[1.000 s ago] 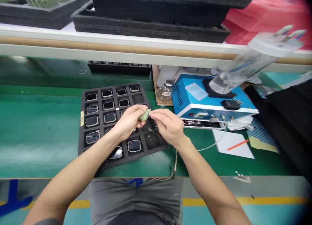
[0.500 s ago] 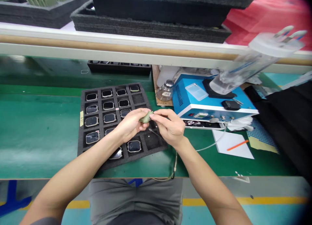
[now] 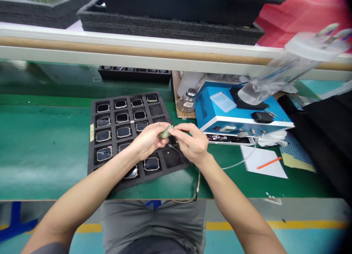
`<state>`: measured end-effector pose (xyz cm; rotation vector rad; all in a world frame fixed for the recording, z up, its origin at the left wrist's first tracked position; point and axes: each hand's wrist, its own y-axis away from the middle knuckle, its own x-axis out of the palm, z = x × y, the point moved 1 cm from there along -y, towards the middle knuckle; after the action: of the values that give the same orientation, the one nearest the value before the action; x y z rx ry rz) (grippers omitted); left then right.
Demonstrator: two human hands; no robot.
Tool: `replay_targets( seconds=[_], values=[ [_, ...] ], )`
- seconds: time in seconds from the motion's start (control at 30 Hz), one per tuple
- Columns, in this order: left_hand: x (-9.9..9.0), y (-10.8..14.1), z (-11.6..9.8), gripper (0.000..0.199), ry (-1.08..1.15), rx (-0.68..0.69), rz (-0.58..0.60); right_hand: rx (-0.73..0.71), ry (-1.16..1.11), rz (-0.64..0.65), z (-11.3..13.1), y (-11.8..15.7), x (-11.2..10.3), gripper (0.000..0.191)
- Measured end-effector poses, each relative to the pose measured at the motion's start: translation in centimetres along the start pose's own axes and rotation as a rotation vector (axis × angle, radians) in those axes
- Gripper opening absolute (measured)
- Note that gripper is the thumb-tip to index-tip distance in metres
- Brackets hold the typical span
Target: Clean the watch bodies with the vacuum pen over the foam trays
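Near the green counter's (image 3: 46, 155) front edge, over a black foam tray (image 3: 172, 158), the left hand (image 3: 147, 138) and right hand (image 3: 192, 144) pinch a pale-green piece (image 3: 165, 132), a blue machine (image 3: 242, 116) just beyond.

1. No text can be read in this view.
2. A printed label (image 3: 188, 104) is seen on the glass bottle (image 3: 188, 100), but its print is too small to be made out.
3. A yellow label (image 3: 91, 132) is stuck on the black foam tray (image 3: 93, 166); its marks are illegible.
4. A lit display (image 3: 226, 129) is shown on the blue machine (image 3: 242, 124); no digits can be read.
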<state>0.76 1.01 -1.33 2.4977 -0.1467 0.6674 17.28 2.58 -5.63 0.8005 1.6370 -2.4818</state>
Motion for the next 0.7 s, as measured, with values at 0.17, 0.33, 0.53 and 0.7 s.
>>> replay_targets(
  seconds=[0.17, 0.33, 0.53, 0.7],
  values=[
    [0.0, -0.1, 0.1, 0.012, -0.024, 0.042, -0.035, 0.027, -0.049, 0.025, 0.1, 0.0, 0.2, 0.038],
    [0.0, 0.0, 0.3, 0.006, -0.181, 0.212, -0.141, 0.424, -0.308, 0.009, 0.2, -0.2, 0.2, 0.028],
    [0.2, 0.0, 1.1, 0.005, -0.259, 0.353, -0.085, 0.96, -0.807, 0.09, 0.0, -0.4, 0.6, 0.044],
    [0.4, 0.7, 2.4, 0.008, -0.29, 0.398, -0.119, 1.076, -0.883, 0.182, 0.1, -0.4, 0.4, 0.056]
  ],
)
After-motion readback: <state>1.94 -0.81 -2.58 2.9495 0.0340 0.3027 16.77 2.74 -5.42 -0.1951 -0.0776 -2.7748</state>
